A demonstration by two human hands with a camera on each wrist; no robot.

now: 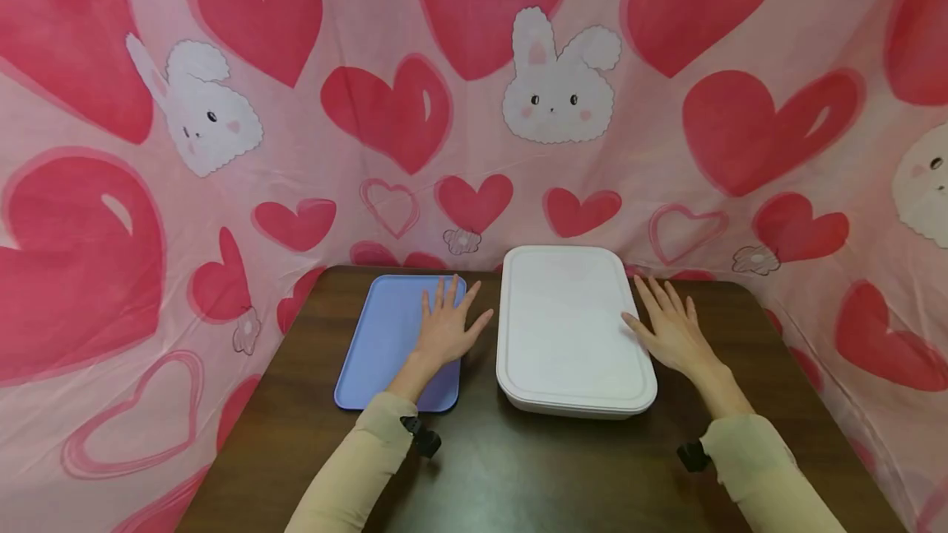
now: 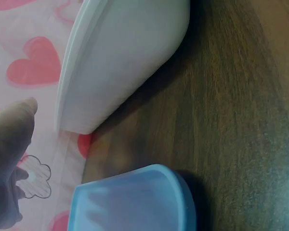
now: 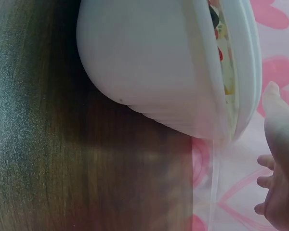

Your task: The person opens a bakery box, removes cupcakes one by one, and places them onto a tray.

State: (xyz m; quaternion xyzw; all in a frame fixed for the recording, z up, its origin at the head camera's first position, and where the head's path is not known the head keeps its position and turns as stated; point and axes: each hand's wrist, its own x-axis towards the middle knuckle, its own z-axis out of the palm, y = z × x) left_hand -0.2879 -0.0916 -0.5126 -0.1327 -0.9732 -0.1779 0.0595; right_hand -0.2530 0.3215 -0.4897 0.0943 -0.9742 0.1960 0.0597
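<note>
A white lidded box (image 1: 573, 327) stands on the table, a little right of the middle. In the right wrist view a gap shows between its lid (image 3: 248, 62) and its wall, with small colourful things (image 3: 220, 48) inside, too little visible to name. To its left lies a shallow blue tray (image 1: 385, 344), its inside bare where it shows. My left hand (image 1: 448, 331) hovers over the tray's right edge, fingers spread, holding nothing. At the box's right side is my right hand (image 1: 676, 334), fingers also spread, its thumb overlapping the lid's edge in the head view.
The dark wooden table (image 1: 481, 475) carries both containers. A pink cloth (image 1: 474, 130) with hearts and rabbits hangs behind the table and along its sides. Each wrist bears a small black camera, the left one (image 1: 422, 436) above the table near the tray's front corner.
</note>
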